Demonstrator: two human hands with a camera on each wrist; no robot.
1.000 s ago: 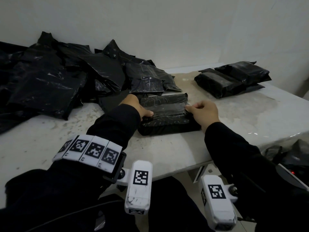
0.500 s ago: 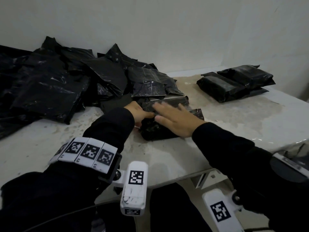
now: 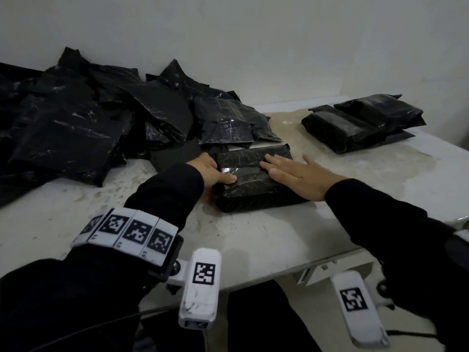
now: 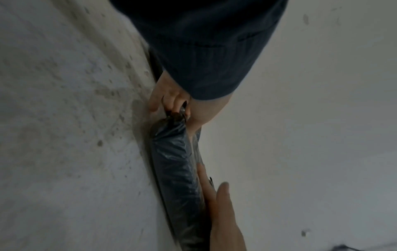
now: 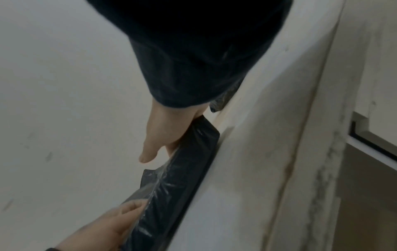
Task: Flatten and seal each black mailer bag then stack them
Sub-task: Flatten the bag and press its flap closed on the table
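My left hand (image 3: 212, 171) is gripping the black mailer bag's (image 3: 250, 185) left end, thumb on top. My right hand (image 3: 295, 175) is pressing it flat, fingers straight and spread.

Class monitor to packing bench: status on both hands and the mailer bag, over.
Left hand grips the mailer bag at its left end, thumb on top. Right hand flat, pressing the bag down. Nothing in the way.

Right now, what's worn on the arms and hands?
Both hands, left hand and right hand, are bare, with no gloves. Black long sleeves reach the wrists. The left forearm carries a white band of square black-and-white marker tiles. A white camera pod with one marker hangs under each wrist.
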